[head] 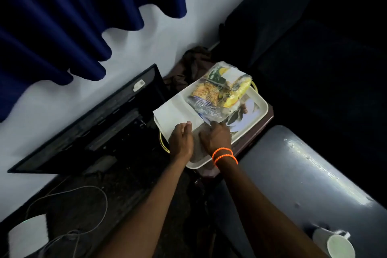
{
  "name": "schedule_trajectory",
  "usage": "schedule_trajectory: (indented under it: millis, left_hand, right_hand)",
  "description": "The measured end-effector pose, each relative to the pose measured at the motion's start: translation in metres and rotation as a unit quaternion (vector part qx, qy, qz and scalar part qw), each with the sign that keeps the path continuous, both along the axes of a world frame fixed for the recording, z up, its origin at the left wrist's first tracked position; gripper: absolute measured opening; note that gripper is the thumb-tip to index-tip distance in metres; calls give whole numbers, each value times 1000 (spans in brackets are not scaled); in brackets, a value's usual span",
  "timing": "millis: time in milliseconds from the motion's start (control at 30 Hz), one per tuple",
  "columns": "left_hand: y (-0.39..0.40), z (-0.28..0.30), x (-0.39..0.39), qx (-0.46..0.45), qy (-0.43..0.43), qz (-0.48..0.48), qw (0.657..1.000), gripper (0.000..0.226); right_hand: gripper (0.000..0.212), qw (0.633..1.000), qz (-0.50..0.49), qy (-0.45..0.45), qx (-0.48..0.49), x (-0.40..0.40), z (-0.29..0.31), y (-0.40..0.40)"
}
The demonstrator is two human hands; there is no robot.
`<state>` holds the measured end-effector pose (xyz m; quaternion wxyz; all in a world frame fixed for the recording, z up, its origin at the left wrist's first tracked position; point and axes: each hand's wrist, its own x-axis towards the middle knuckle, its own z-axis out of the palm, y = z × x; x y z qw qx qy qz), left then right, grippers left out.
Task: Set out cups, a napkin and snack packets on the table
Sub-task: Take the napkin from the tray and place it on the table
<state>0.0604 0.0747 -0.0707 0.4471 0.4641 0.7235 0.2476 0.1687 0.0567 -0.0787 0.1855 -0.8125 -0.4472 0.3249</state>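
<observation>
**Both hands down at the tray's near end, napkin and packets waiting to be lifted off**

A cream serving tray [259,111] sits on a small dark stand beside the wall, and it serves as the carrier: the white napkin [176,109] lies flat over its left near corner, overhanging the rim, and the snack packets [222,88] are heaped at the far end, a clear one of orange-brown mix and a yellow one leaning together.

The left hand [181,142] rests at the napkin's near edge with fingers loosely curled; whether its grip has pinched the paper I cannot tell. The right hand [215,138], an orange beaded bracelet [224,155] on its wrist, reaches toward the crinkled clear wrapper, fingertips at its near corner; its grip is hidden under the knuckles, so I cannot tell that either.

The grey worktop [303,174] lies just right of the tray, and one white cup [335,243] lies tipped on its side at its near end. Judging from this, the napkin and packets are still to be carried across.
</observation>
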Motion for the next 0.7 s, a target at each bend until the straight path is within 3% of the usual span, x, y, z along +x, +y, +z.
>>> schedule_trajectory:
  millis: [167, 300, 400, 567, 700]
  left_hand:
    - [13, -11, -9, -10, -5, 25, 1000, 52]
    - [15, -17, -14, -12, -37, 56, 998, 50]
    - [18, -15, -15, -46, -109, 100, 988, 50]
    - [18, -4, -16, -54, -152, 146, 976, 42]
    - [-2, 6, -18, -18, -111, 214, 970, 40]
  right_hand:
    - [62, 998, -48, -45, -4, -25, -19, 29]
    - [60, 997, -60, -37, 15, -35, -29, 45]
    - [49, 998, -53, -9, -17, -34, -27, 58]
    - [26, 991, -69, 114, 30, -20, -18, 56]
    - [16, 959, -132, 245, 52, 6, -3, 32]
